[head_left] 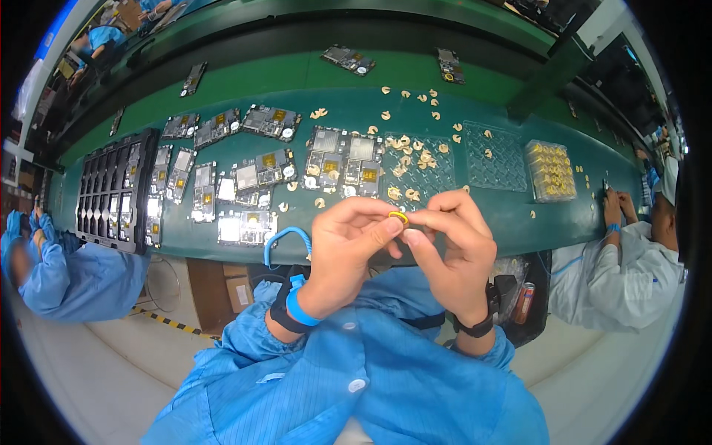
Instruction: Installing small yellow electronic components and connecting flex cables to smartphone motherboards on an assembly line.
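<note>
Between my two hands, over the table's near edge, is a small round part with a yellow rim (399, 216). My left hand (343, 236) pinches it between thumb and forefinger. The fingers of my right hand (458, 248) are closed together at its other side; whether they grip it too is hard to make out. Just beyond my hands lie a clear plastic tray (442, 180) strewn with cream C-shaped pieces (424, 157) and a block of circuit boards (344, 162). A blue coiled wrist-strap cord (285, 233) lies by my left wrist.
More circuit boards (265, 172) cover the table's left side, beside a black slotted tray (111, 189). To the right sit another clear tray (495, 157) and a clear stack of yellow round parts (550, 170). Co-workers sit at left (81, 278) and right (627, 274).
</note>
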A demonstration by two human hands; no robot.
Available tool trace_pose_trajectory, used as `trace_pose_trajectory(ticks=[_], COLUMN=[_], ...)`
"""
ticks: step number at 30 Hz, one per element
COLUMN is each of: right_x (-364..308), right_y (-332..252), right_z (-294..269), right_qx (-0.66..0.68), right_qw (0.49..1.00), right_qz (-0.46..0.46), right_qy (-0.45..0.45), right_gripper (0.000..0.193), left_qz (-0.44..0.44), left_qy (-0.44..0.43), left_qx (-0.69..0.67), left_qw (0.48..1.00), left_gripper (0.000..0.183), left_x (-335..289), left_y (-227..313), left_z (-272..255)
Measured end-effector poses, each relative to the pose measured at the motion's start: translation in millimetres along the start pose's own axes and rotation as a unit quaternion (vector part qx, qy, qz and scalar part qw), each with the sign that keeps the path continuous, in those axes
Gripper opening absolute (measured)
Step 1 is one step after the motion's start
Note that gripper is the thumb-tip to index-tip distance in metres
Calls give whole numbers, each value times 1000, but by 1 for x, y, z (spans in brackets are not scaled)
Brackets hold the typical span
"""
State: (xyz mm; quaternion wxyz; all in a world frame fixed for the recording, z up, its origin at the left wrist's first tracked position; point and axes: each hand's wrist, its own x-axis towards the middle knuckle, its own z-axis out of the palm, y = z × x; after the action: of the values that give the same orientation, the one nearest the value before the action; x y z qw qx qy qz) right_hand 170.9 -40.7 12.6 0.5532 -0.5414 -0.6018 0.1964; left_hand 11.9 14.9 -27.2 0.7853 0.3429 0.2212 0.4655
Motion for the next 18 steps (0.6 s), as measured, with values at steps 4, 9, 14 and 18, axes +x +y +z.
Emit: trace_pose_trajectory(ticks=[4, 9, 14, 18], right_x=[0, 3, 1, 2], right_y=[8, -2, -10, -10], right_z=[3, 1, 3, 2], right_qx=[17, -35, -34, -33], right_qw=[1000, 998, 998, 998], right_qz=[-7, -24, 1, 5], right_qy=[-20, -39, -52, -55], right_gripper=[16, 16, 14, 13], left_qz=[31, 95, 106, 97], left_qy=[7, 9, 24, 23], left_qx=[70, 189, 196, 198], left_qw=[997, 977, 975, 975], left_gripper=[15, 13, 13, 14], left_x=[-5, -13, -17, -18], left_y=[6, 9, 11, 13], left_z=[-3, -2, -3, -2])
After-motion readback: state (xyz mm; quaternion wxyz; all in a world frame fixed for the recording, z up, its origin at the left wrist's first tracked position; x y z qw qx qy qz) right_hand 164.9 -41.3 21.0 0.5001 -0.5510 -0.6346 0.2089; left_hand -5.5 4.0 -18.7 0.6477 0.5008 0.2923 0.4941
